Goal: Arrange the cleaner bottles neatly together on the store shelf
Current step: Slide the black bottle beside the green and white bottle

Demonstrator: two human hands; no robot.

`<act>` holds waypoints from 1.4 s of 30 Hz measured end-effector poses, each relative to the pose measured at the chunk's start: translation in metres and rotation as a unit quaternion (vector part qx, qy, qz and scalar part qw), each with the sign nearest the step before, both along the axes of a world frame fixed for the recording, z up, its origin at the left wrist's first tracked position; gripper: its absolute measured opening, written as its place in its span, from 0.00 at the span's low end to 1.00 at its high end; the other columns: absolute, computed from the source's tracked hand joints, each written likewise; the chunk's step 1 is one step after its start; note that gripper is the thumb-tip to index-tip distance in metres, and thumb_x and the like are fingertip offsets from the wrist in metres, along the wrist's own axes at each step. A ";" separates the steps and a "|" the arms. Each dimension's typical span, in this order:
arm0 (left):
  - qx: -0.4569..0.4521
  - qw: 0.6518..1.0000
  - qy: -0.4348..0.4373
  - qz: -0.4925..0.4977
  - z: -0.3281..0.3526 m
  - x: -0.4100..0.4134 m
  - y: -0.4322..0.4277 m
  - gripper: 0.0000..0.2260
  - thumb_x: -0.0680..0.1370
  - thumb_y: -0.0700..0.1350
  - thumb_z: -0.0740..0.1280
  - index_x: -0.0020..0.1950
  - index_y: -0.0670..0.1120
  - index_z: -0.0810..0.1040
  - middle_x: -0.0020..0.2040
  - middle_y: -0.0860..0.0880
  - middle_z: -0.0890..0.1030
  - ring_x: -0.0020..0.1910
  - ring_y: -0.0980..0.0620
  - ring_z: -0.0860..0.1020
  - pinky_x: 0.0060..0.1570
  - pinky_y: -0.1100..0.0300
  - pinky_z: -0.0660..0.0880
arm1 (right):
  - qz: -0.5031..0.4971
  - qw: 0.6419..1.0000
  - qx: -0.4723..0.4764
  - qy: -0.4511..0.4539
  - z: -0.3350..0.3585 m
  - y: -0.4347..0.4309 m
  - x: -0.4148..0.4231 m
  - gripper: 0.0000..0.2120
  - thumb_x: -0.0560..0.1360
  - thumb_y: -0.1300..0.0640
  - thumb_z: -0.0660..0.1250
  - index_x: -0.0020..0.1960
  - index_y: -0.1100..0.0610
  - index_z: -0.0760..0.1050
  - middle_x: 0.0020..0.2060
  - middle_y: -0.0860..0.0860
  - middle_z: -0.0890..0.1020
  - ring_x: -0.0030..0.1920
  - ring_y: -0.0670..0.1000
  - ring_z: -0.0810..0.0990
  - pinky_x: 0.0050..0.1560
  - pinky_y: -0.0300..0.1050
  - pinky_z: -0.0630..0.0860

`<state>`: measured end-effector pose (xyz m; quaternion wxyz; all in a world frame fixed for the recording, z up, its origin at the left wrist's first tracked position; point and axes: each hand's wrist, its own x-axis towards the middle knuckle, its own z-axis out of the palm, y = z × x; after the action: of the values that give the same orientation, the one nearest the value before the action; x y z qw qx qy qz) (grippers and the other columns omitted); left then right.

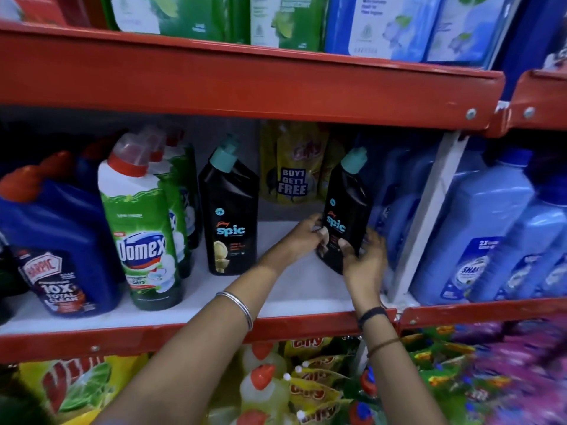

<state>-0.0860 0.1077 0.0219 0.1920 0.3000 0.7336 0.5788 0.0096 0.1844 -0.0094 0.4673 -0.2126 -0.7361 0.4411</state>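
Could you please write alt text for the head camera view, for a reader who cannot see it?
Both hands, left hand and right hand, grip a tilted black Spic bottle on a white store shelf. A second, upright Spic bottle stands apart to its left, beside green Domex bottles and a blue Harpic bottle; pale blue bottles fill the right.

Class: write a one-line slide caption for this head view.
Both hands, left and right, grip a black Spic bottle, apart from its twin.

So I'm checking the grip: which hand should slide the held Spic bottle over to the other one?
Probably the right hand: it cups the held bottle on the side away from the standing one, so it can push leftward. The left hand sits in that path.
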 end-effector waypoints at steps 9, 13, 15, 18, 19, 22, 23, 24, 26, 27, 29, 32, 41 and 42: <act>0.009 0.988 0.114 0.103 0.010 0.042 -0.062 0.13 0.78 0.38 0.63 0.62 0.42 0.71 0.60 0.43 0.78 0.53 0.46 0.79 0.57 0.54 0.77 | 0.126 0.990 -0.049 0.046 0.022 -0.028 0.030 0.19 0.72 0.67 0.69 0.61 0.55 0.73 0.50 0.49 0.79 0.48 0.41 0.78 0.47 0.26 0.74; 0.030 0.973 0.158 0.166 0.012 0.064 -0.102 0.14 0.78 0.39 0.64 0.63 0.43 0.71 0.57 0.41 0.79 0.38 0.57 0.78 0.30 0.78 0.71 | 0.180 0.979 -0.068 0.064 0.023 -0.057 0.037 0.20 0.73 0.66 0.68 0.59 0.48 0.70 0.50 0.38 0.77 0.48 0.30 0.77 0.48 0.26 0.74; 0.041 0.963 0.190 0.187 0.011 0.072 -0.123 0.15 0.77 0.39 0.64 0.65 0.44 0.71 0.55 0.42 0.80 0.35 0.63 0.76 0.30 0.80 0.69 | 0.204 0.974 -0.073 0.070 0.022 -0.071 0.038 0.20 0.73 0.66 0.68 0.61 0.51 0.70 0.53 0.43 0.78 0.50 0.30 0.76 0.51 0.25 0.73; 0.057 0.952 0.216 0.210 0.008 0.079 -0.152 0.19 0.77 0.38 0.65 0.67 0.46 0.71 0.56 0.46 0.81 0.45 0.56 0.80 0.43 0.76 0.72 | 0.240 0.964 -0.088 0.075 0.019 -0.094 0.037 0.21 0.73 0.67 0.67 0.63 0.53 0.70 0.57 0.50 0.79 0.54 0.38 0.79 0.54 0.32 0.75; 0.063 0.949 0.219 0.218 0.005 0.081 -0.160 0.19 0.77 0.39 0.65 0.68 0.47 0.70 0.57 0.46 0.82 0.51 0.52 0.80 0.49 0.68 0.75 | 0.253 0.960 -0.091 0.073 0.017 -0.101 0.035 0.21 0.73 0.67 0.67 0.63 0.54 0.70 0.58 0.52 0.79 0.55 0.40 0.79 0.55 0.34 0.76; 0.075 0.944 0.209 0.243 -0.012 0.080 -0.180 0.22 0.78 0.41 0.64 0.71 0.51 0.66 0.59 0.44 0.82 0.55 0.48 0.81 0.52 0.54 0.79 | 0.285 0.951 -0.096 0.066 0.014 -0.122 0.029 0.21 0.73 0.68 0.67 0.62 0.51 0.70 0.58 0.50 0.79 0.54 0.37 0.79 0.54 0.31 0.75; 0.078 0.944 0.201 0.250 -0.016 0.080 -0.185 0.23 0.78 0.41 0.64 0.72 0.53 0.65 0.59 0.44 0.81 0.55 0.47 0.81 0.51 0.53 0.81 | 0.291 0.949 -0.097 0.065 0.012 -0.127 0.027 0.21 0.73 0.68 0.67 0.62 0.51 0.70 0.58 0.50 0.79 0.54 0.37 0.79 0.53 0.31 0.75; 0.080 0.943 0.197 0.257 -0.020 0.079 -0.189 0.24 0.78 0.42 0.63 0.72 0.55 0.64 0.59 0.45 0.81 0.54 0.47 0.81 0.51 0.51 0.81 | 0.296 0.948 -0.097 0.062 0.010 -0.132 0.025 0.21 0.73 0.68 0.67 0.62 0.51 0.70 0.59 0.50 0.79 0.54 0.37 0.79 0.53 0.31 0.75; 0.080 0.940 0.194 0.268 -0.025 0.077 -0.194 0.24 0.78 0.41 0.63 0.72 0.56 0.63 0.61 0.45 0.80 0.55 0.48 0.80 0.50 0.50 0.82 | 0.307 0.945 -0.098 0.055 0.006 -0.139 0.021 0.21 0.73 0.67 0.66 0.62 0.52 0.70 0.59 0.52 0.79 0.56 0.40 0.79 0.55 0.33 0.75; 0.079 0.939 0.195 0.273 -0.026 0.077 -0.196 0.24 0.78 0.41 0.63 0.73 0.55 0.63 0.62 0.45 0.80 0.55 0.48 0.80 0.49 0.54 0.82 | 0.312 0.944 -0.098 0.053 0.004 -0.141 0.020 0.21 0.74 0.67 0.66 0.63 0.52 0.70 0.60 0.53 0.78 0.57 0.42 0.79 0.57 0.35 0.75; 0.078 0.936 0.198 0.280 -0.027 0.075 -0.198 0.24 0.78 0.41 0.63 0.73 0.53 0.63 0.63 0.44 0.79 0.56 0.48 0.80 0.45 0.64 0.81 | 0.314 0.943 -0.097 0.048 0.002 -0.144 0.015 0.21 0.74 0.67 0.66 0.63 0.53 0.70 0.61 0.54 0.78 0.61 0.49 0.78 0.62 0.42 0.74; 0.080 0.935 0.201 0.280 -0.028 0.073 -0.198 0.24 0.79 0.40 0.63 0.74 0.52 0.62 0.61 0.43 0.79 0.52 0.51 0.79 0.36 0.75 0.75 | 0.315 0.943 -0.098 0.042 0.001 -0.146 0.010 0.22 0.73 0.68 0.66 0.64 0.53 0.70 0.61 0.53 0.78 0.60 0.47 0.78 0.60 0.38 0.74; 0.084 0.937 0.229 0.248 -0.037 0.071 -0.201 0.25 0.80 0.48 0.58 0.75 0.60 0.53 0.64 0.44 0.76 0.54 0.50 0.80 0.46 0.67 0.80 | 0.304 0.950 -0.066 0.017 -0.003 -0.143 0.012 0.21 0.75 0.60 0.66 0.68 0.55 0.69 0.64 0.53 0.78 0.62 0.44 0.77 0.65 0.45 0.74; 0.080 0.938 0.235 0.244 -0.038 0.074 -0.203 0.25 0.81 0.49 0.57 0.75 0.61 0.50 0.67 0.46 0.74 0.58 0.55 0.78 0.51 0.65 0.79 | 0.298 0.952 -0.063 0.016 -0.006 -0.142 0.015 0.21 0.76 0.55 0.65 0.68 0.53 0.69 0.64 0.51 0.78 0.63 0.43 0.76 0.65 0.47 0.74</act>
<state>-0.0123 -0.0950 -0.0160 -0.1575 0.2540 0.7598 0.5774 0.0250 0.0428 -0.0150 0.3114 -0.0055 -0.7292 0.6093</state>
